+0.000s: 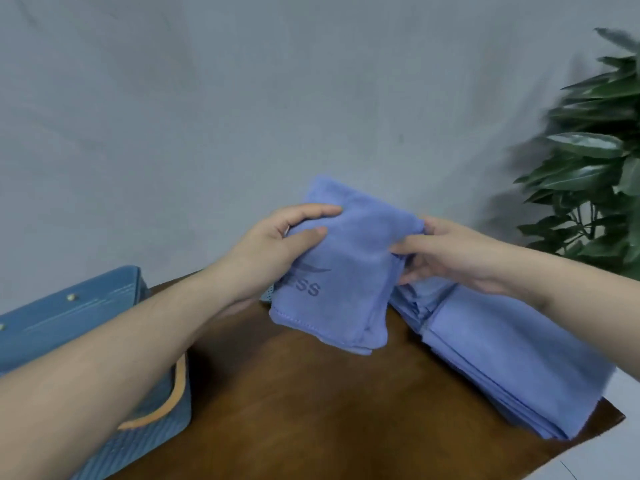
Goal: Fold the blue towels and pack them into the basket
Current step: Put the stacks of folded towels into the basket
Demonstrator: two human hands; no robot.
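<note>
holding a folded blue towel up above the brown worktop — left hand gripping its left edge, thumb on the front face, fingers curled over the top; right hand pinching the right edge, fingers tucked behind. showing dark lettering partly hidden by the left wrist. lying on the worktop's right side, below the right hand, a stack of blue towels. sitting at the left under the left forearm, a blue basket with an orange handle. standing at far right — a leafy plant, blurred.
</note>
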